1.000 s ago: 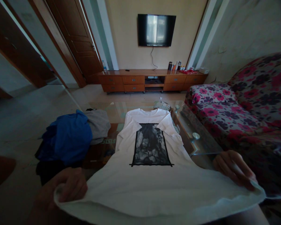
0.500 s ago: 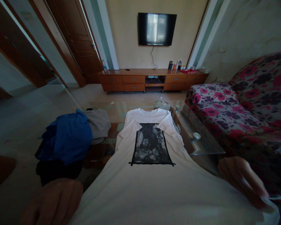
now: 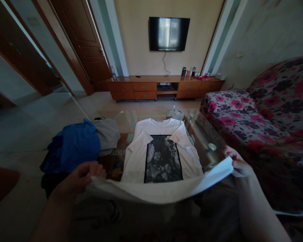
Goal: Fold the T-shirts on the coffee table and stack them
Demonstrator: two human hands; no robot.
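A white T-shirt [image 3: 135,168] with a dark rectangular print lies front up on a glass table, its neck at the far end and both sleeves folded in over the print. My left hand [image 3: 84,176] grips one corner of the lifted hem at the near left. The opposite hem corner is pinched in my right hand [image 3: 238,163], between thumb and fingers. Between the hands the hem hangs in a shallow curve above the near part of the table, folded up toward the print's lower edge.
A pile of clothes, with a blue garment [image 3: 78,141] and a grey one [image 3: 107,134], lies left of the shirt. The glass table [image 3: 202,134] reaches toward a flowered sofa [image 3: 244,121] on the right. Beyond stand a wooden TV cabinet [image 3: 143,86] and a wall television [image 3: 169,33].
Both hands have moved forward and inward, carrying the hem away from me. The shirt's lower part, stretched toward me before, is now doubled up below the print.
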